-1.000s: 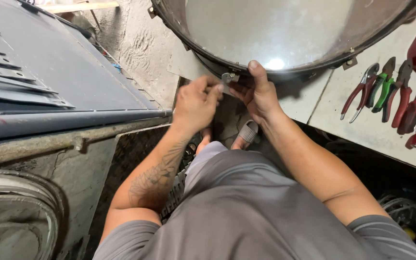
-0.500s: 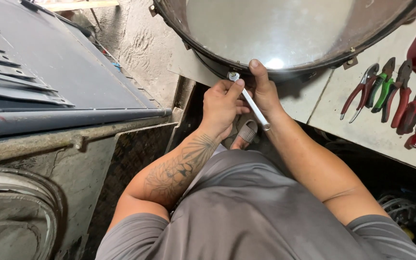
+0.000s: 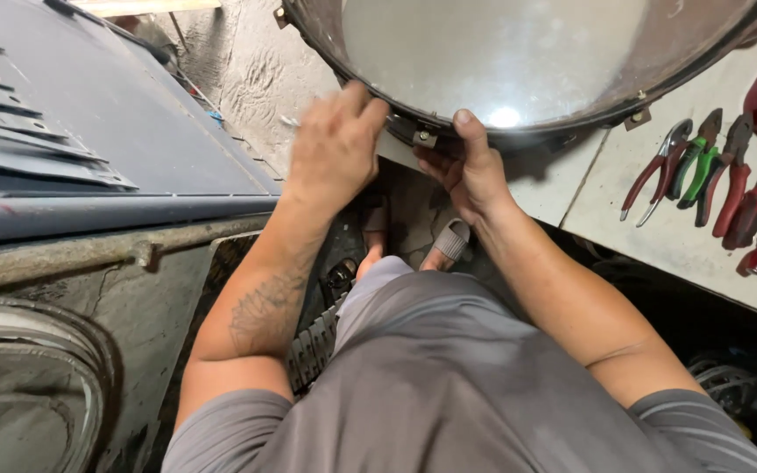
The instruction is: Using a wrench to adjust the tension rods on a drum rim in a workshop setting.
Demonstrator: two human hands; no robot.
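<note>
I see a large round metal drum [image 3: 527,61] filling the top of the head view, from about 11 to 2 o'clock, its shiny inside catching a bright glare. Both hands work at its dark lower rim near 12 o'clock. My left hand [image 3: 335,144] sits just left of centre, knuckles up, fingers curled against the rim; they are drawn together, but what they pinch is hidden behind the hand, so I cannot tell whether it grips anything. My right hand [image 3: 470,171] is at the rim beside it, thumb pressed up on the band, the other fingers hooked underneath; they look closed on the rim edge. Between the two hands, a small metal clip [image 3: 425,137] sits on the rim, just touching the right thumb side.

At 3 o'clock a row of pliers [image 3: 711,171] with red and green handles lies on a pale board [image 3: 659,236]. At 9 o'clock there is a dark grey machine panel [image 3: 89,131]. Below the hands, grey sandals [image 3: 451,241] stand on the floor, and grey shorts [image 3: 449,368] fill 6 o'clock.
</note>
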